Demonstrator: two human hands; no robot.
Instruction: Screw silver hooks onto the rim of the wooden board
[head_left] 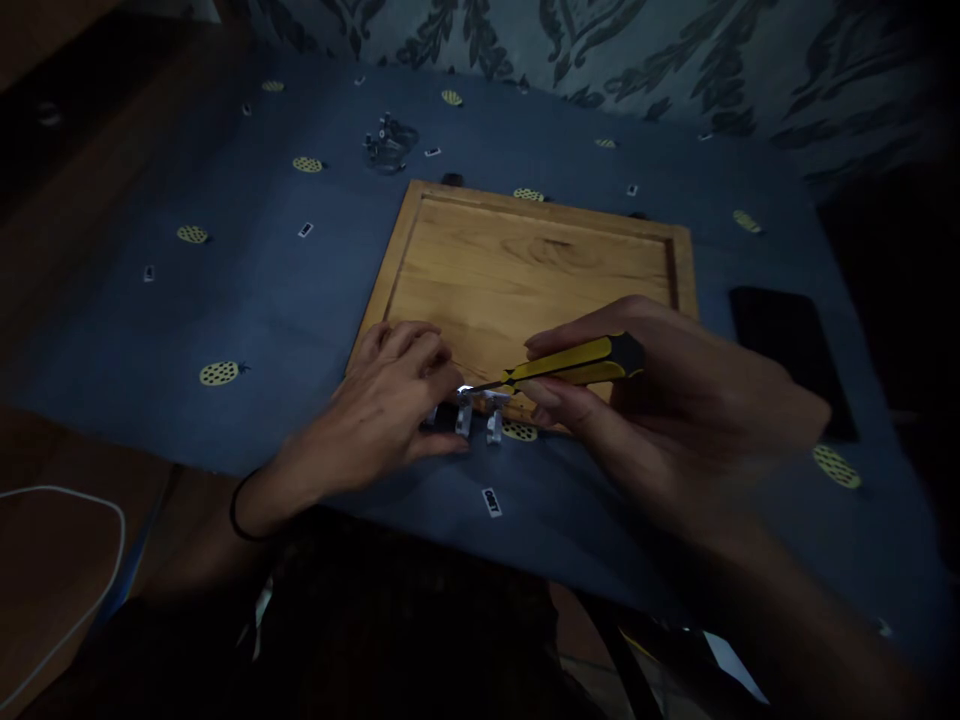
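Observation:
A yellow and black screwdriver (pixel 574 362) is pinched between the thumb and fingers of my right hand (pixel 675 410), its shaft pointing left. The tip meets a small shiny metal piece (pixel 463 412) at the near edge of the wooden board (pixel 525 275). My left hand (pixel 390 395) curls over the board's near left corner, thumb and fingers closed around the metal piece from the left. A second small metal piece (pixel 494 418) sits just right of the first, under the screwdriver shaft. My left fingers partly hide more metal.
Several small clear and metal parts (pixel 390 142) lie at the back of the blue patterned cloth (pixel 262 300). A black flat object (pixel 791 355) rests right of the board. A white cable (pixel 112 510) hangs at lower left.

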